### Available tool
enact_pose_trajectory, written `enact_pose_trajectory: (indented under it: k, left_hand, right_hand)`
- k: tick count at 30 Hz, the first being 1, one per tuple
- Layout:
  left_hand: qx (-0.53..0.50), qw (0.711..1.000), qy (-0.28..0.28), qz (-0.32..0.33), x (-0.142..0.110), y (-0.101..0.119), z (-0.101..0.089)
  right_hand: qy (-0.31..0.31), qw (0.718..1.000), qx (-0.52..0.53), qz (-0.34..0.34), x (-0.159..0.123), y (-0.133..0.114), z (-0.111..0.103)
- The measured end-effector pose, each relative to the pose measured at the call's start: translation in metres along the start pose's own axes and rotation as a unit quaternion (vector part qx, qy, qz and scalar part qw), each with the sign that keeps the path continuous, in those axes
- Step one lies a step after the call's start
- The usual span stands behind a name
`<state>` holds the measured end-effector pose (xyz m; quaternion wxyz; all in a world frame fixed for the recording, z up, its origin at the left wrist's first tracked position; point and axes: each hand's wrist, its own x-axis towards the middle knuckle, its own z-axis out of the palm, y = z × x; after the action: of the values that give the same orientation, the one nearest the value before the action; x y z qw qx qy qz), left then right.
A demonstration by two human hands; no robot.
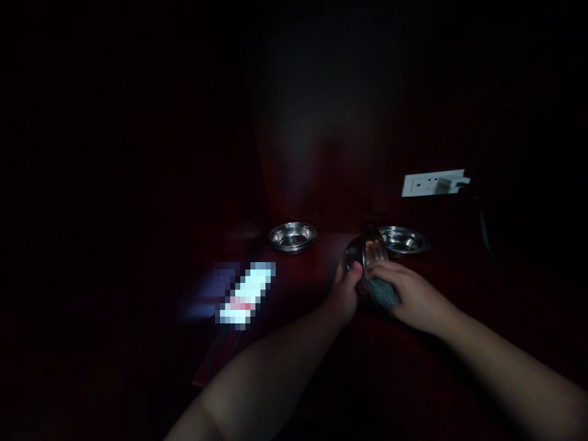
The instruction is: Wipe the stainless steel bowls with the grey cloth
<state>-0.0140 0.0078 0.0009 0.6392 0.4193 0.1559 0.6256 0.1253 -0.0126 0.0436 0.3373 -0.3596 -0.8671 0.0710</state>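
A shiny metal bowl [355, 251] is tipped on its side, its opening turned toward the right. My left hand [345, 297] grips it from the left, thumb on the outer wall near the rim. My right hand [408, 294] is closed around a grey-green cloth [383, 294] and reaches to the bowl's opening. Part of the cloth hangs below my right fingers; the fingertips are hidden inside the bowl. Just behind the held bowl lies a second metal bowl [407, 241], partly covered by it. Another metal bowl [293, 237] rests upright further left.
A bright, pixelated phone-like screen [248, 294] lies left of my hands, a thin cable below it. On the back wall at right is a white power socket [432, 184] with a plug and a dark cord [484, 226]. The dark red surface is mostly in shadow.
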Motion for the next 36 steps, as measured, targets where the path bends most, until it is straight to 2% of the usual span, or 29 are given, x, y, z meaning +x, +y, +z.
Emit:
enact_pose_trajectory:
  k: [2,5,8,10,14,18,24,28,32,36]
  left_hand:
    - [0.013,1.000,0.006,0.003,0.000,0.000,-0.001]
    - [0.029,1.000,-0.003,-0.007,0.001,-0.001,-0.002]
    - [0.032,0.998,-0.015,-0.046,0.000,-0.001,-0.003]
    - [0.032,0.997,-0.012,-0.069,-0.002,-0.001,-0.003]
    - [0.033,0.996,-0.008,-0.079,-0.006,-0.001,-0.001]
    - [0.025,0.997,-0.017,-0.076,-0.008,0.000,0.002]
    - [0.031,0.998,-0.030,-0.034,-0.005,0.004,0.001]
    - [0.028,0.998,-0.040,-0.038,-0.005,0.005,0.001]
    - [0.020,0.998,-0.030,-0.045,-0.005,0.005,0.000]
    - [0.027,0.998,-0.029,-0.043,-0.003,0.004,-0.002]
  right_hand:
    - [-0.034,0.997,0.063,-0.013,0.001,-0.007,-0.003]
    - [-0.053,0.987,0.145,-0.041,0.003,-0.012,-0.004]
    - [-0.036,0.979,0.194,-0.056,0.004,-0.011,-0.001]
    - [0.003,0.978,0.199,-0.053,0.004,-0.009,0.002]
    - [0.085,0.991,0.103,-0.027,0.002,-0.003,0.005]
    - [0.108,0.994,-0.025,0.013,0.002,0.000,0.005]
    - [0.063,0.984,-0.161,0.039,0.005,0.003,0.003]
    - [0.027,0.974,-0.211,0.074,0.005,0.000,0.001]
    - [-0.011,0.972,-0.216,0.093,0.005,-0.003,-0.001]
    - [-0.039,0.979,-0.177,0.089,0.004,-0.004,-0.002]
